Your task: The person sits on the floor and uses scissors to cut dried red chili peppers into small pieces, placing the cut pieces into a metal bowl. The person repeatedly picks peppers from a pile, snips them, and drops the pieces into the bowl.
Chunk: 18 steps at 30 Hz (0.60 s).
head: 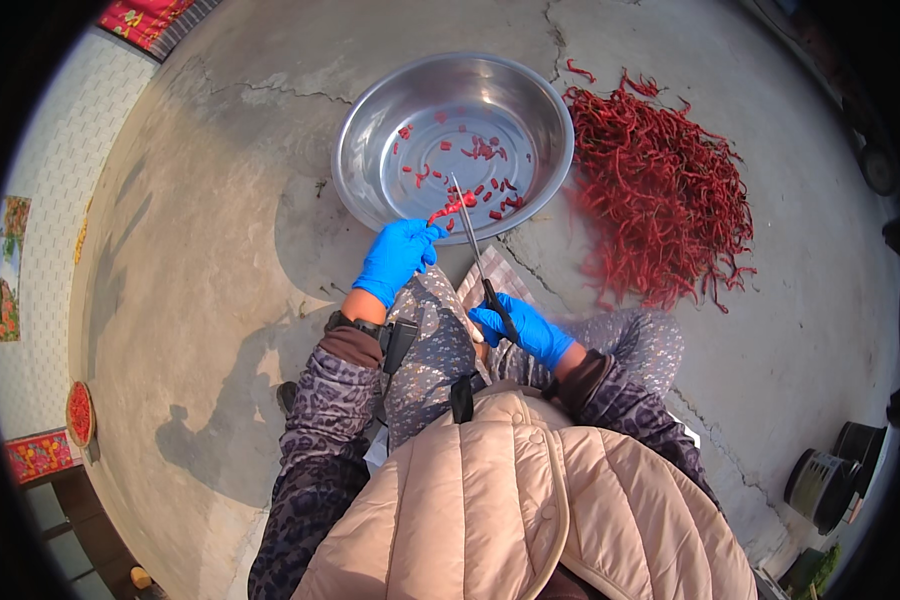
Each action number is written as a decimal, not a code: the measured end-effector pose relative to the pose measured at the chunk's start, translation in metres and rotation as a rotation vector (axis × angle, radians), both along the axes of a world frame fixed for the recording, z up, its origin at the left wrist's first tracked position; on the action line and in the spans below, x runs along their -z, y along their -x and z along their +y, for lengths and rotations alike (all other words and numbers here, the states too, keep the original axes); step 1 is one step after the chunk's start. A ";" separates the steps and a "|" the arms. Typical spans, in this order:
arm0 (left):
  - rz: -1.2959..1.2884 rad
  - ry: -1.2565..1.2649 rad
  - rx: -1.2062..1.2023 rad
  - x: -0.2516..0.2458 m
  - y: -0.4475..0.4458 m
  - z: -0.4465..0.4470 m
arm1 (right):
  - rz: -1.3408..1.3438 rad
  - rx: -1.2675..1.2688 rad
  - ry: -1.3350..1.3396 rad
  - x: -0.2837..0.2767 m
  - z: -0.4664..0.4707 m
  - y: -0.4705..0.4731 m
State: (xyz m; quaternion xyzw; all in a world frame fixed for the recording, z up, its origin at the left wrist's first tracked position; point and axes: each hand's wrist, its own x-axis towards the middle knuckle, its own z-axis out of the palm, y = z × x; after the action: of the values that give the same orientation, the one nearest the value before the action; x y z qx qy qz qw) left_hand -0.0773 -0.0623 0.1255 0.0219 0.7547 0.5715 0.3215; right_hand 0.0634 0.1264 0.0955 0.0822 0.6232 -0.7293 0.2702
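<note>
Between the fingers of my left hand (397,259), in a blue glove, is a red chili pepper (450,208) held by one end over the near rim of a stainless steel basin (360,127). My right hand (523,328), gloved the same way, grips the black handles of a pair of scissors (477,255). The long blades point away from me and cross the chili near its far end; whether they are parted is hard to tell. Cut red chili pieces (485,148) lie scattered on the basin's floor.
A large heap of red chilies (660,195) lies on the cracked concrete floor (217,187) right of the basin. Black containers (823,484) stand at the lower right. A round basket of red chilies (80,414) sits by the white wall (45,262) at left.
</note>
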 end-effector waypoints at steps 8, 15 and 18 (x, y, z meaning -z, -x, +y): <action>0.012 -0.066 0.086 0.010 -0.003 -0.004 | -0.157 0.066 -0.078 -0.017 0.003 -0.004; 0.033 0.024 0.086 0.007 0.000 0.001 | -0.040 -0.047 0.015 -0.006 -0.002 -0.004; 0.069 0.053 0.118 0.006 -0.002 0.005 | -0.089 -0.056 -0.022 -0.007 -0.005 -0.003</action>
State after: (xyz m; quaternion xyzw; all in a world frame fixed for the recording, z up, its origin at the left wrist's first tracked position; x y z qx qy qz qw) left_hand -0.0756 -0.0573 0.1191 0.0775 0.7775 0.5303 0.3292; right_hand 0.0664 0.1212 0.1030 0.1000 0.6207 -0.7102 0.3168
